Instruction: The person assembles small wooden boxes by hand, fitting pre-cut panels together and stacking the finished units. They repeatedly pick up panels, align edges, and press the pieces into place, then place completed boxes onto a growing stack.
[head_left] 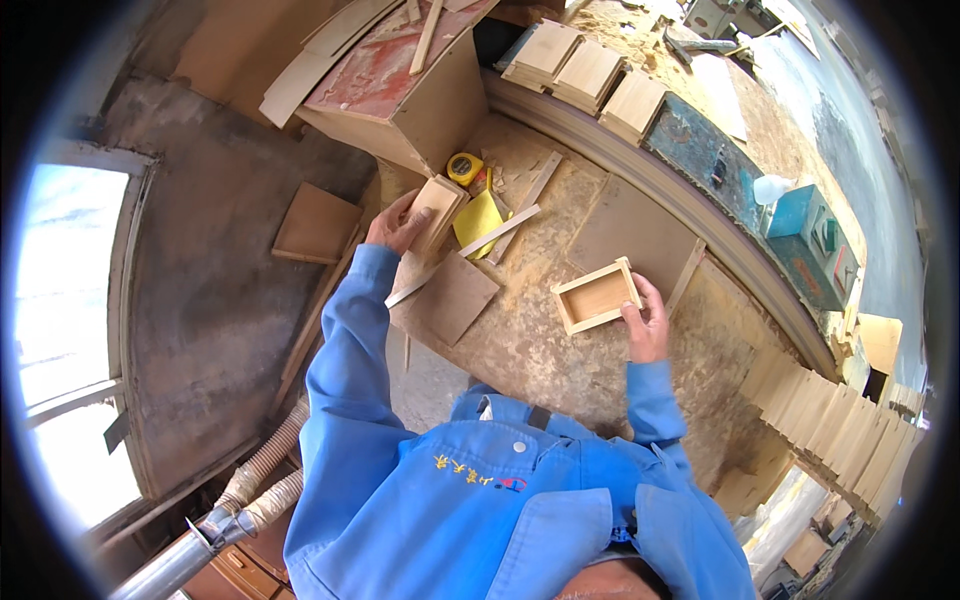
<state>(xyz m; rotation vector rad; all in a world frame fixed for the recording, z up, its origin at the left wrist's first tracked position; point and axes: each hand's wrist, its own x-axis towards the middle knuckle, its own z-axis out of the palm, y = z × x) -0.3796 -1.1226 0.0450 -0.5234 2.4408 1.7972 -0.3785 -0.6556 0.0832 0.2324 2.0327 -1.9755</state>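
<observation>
My right hand [648, 320] grips a small open wooden box [598, 300] by its right end, thumb at the rim. The box is shallow and rectangular, with nothing inside, and is tilted above the workbench [530, 345]. At the left, my left hand [400, 222] is closed round a pale rectangular wooden piece [438, 210]; whether it is one block or several layers, I cannot tell. Just beyond that piece lie a yellow tape measure [463, 168] and a yellow sheet [480, 222], partly covered by a thin wooden strip [500, 234].
A large wooden cabinet [430, 105] stands at the far left of the bench. Stacked wooden pieces [588, 72] line a long rail [690, 200], beside a teal machine box [808, 235]. More stacked boards [830, 420] are at the right. Ribbed hoses [265, 460] run at the lower left.
</observation>
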